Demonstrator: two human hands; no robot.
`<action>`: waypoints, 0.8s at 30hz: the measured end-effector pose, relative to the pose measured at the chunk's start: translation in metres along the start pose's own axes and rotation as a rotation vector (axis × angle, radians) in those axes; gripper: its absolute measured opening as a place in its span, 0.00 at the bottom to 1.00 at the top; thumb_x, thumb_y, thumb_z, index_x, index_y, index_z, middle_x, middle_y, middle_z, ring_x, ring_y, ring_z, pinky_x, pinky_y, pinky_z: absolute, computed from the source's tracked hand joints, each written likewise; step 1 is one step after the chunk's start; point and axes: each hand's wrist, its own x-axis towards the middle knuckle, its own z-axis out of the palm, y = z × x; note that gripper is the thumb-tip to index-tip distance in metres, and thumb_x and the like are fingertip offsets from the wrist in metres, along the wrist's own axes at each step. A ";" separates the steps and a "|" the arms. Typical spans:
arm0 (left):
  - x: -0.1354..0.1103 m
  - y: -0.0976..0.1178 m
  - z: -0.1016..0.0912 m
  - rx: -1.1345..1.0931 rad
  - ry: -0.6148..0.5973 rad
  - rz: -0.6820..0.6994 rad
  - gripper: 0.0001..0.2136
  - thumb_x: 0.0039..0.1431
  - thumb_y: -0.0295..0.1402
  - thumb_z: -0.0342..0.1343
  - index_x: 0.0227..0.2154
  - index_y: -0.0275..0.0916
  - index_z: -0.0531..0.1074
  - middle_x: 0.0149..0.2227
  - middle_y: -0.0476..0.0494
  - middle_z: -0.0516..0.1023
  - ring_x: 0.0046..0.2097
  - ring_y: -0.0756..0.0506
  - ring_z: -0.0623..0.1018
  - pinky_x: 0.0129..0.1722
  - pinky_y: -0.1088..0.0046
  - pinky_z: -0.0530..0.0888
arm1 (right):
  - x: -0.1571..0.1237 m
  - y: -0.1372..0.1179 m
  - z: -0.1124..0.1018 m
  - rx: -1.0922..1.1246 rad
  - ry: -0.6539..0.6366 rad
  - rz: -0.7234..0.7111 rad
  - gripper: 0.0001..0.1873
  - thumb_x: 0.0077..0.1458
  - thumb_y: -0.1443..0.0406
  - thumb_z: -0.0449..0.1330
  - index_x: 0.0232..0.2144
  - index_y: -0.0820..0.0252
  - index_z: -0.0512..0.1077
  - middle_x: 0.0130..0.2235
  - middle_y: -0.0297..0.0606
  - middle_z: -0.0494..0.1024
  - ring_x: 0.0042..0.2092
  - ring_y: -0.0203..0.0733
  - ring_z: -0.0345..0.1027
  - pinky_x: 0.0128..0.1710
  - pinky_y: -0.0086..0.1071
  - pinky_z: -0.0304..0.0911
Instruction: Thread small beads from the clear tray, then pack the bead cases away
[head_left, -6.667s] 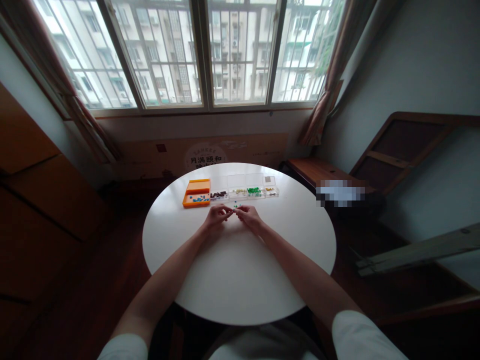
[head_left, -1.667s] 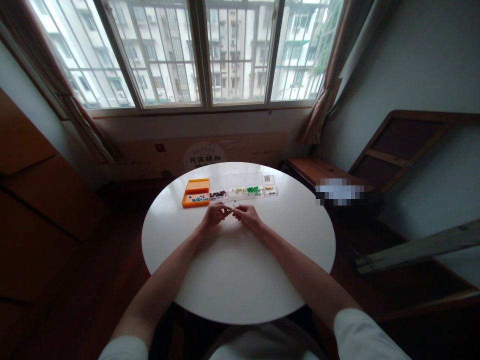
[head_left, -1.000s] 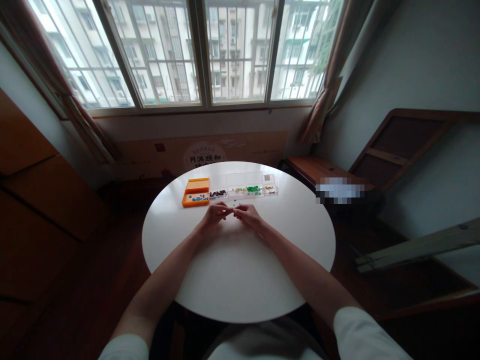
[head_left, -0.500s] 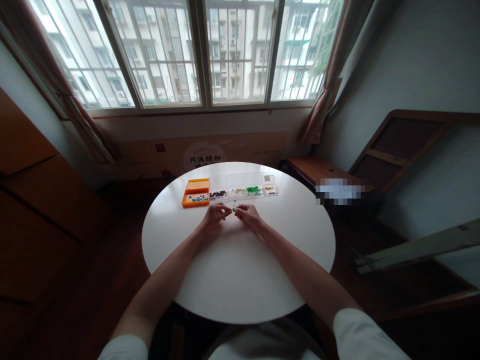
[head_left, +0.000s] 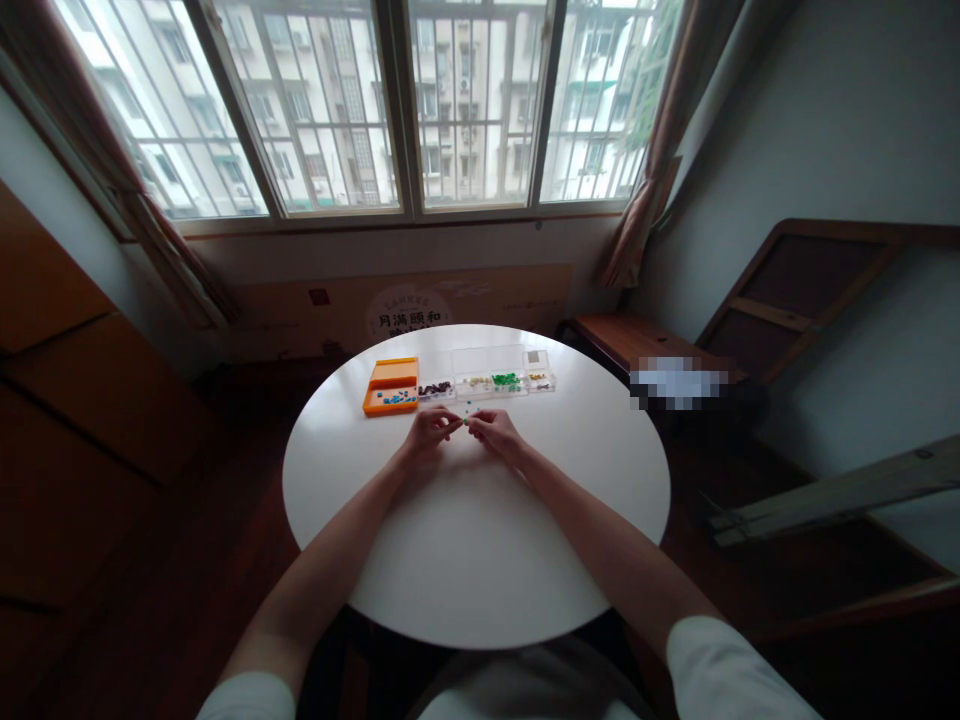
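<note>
Over the middle of the white table, my left hand (head_left: 432,428) and my right hand (head_left: 493,428) meet fingertip to fingertip. Both are closed in a pinch around a tiny green piece (head_left: 466,421), mostly hidden by the fingers. Just beyond them a couple of small blue pieces (head_left: 469,403) lie on the tabletop. An orange box (head_left: 390,408) with its lid up holds several blue pieces, to the far side of my left hand. Beside it, clear plastic boxes (head_left: 471,357) hold dark pieces (head_left: 436,388), pale pieces (head_left: 477,381), green pieces (head_left: 507,380) and yellow pieces (head_left: 538,377).
The round white table (head_left: 480,560) reaches from my body toward the window. A wooden bench (head_left: 630,335) stands beyond its right side, with a blurred light patch on it. A large printed cardboard panel (head_left: 480,295) leans below the window.
My hands have stayed nearly in place, with the fingertips slightly closer together around the green piece. The boxes have not moved.
</note>
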 end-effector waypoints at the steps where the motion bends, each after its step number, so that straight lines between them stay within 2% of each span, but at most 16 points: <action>1: 0.000 0.000 0.000 0.000 0.003 0.002 0.14 0.48 0.41 0.57 0.28 0.32 0.75 0.26 0.46 0.70 0.20 0.57 0.70 0.16 0.83 0.68 | 0.000 -0.001 0.000 -0.007 -0.003 -0.001 0.12 0.38 0.59 0.61 0.21 0.65 0.72 0.17 0.32 0.69 0.19 0.29 0.57 0.20 0.26 0.52; 24: -0.002 -0.001 0.000 -0.064 -0.035 -0.020 0.13 0.47 0.40 0.58 0.28 0.32 0.75 0.28 0.45 0.70 0.20 0.56 0.70 0.18 0.81 0.71 | -0.003 -0.005 0.002 -0.045 -0.049 -0.006 0.09 0.39 0.62 0.59 0.19 0.65 0.71 0.17 0.31 0.69 0.19 0.29 0.57 0.20 0.25 0.52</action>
